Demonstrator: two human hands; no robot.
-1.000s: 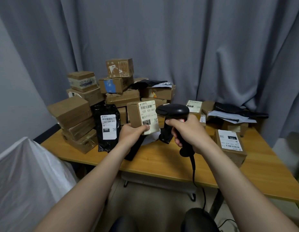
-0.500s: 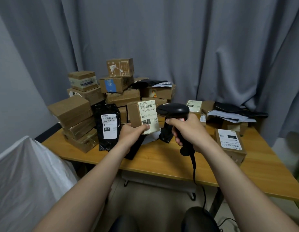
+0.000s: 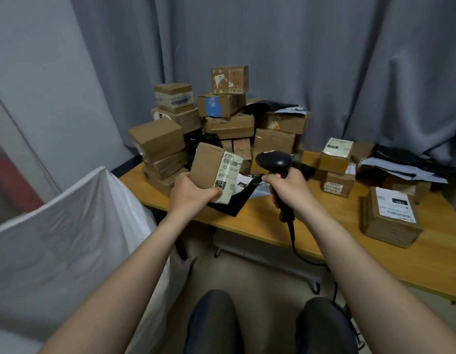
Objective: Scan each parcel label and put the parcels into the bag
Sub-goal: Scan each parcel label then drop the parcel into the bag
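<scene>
The label (image 3: 229,172) on the held parcel (image 3: 206,165) reads "122-122 007" under a barcode, with "122" in white on a black block lower down; the small print around it is too blurred to read. The label is pale and wraps round the parcel's right corner.

The left hand (image 3: 192,193) grips this small brown cardboard parcel from below, thumb on the near face and fingers curled under the labelled edge. The parcel is tilted, raised above the near left part of the worktop (image 3: 260,222), just right of the white bag (image 3: 68,233) that stands open at the left.

The right hand (image 3: 292,189) is closed round the handle of a black barcode scanner (image 3: 274,160). The scanner's head is just right of the parcel's label, close to it but apart. Its cable (image 3: 293,238) hangs over the near edge.

A black mailer (image 3: 234,203) lies on the worktop under both hands. Behind, a pile of brown boxes (image 3: 221,118) stands against a grey curtain (image 3: 298,60). Near the right edge sits a box (image 3: 390,221) with a white label whose print cannot be read.
</scene>
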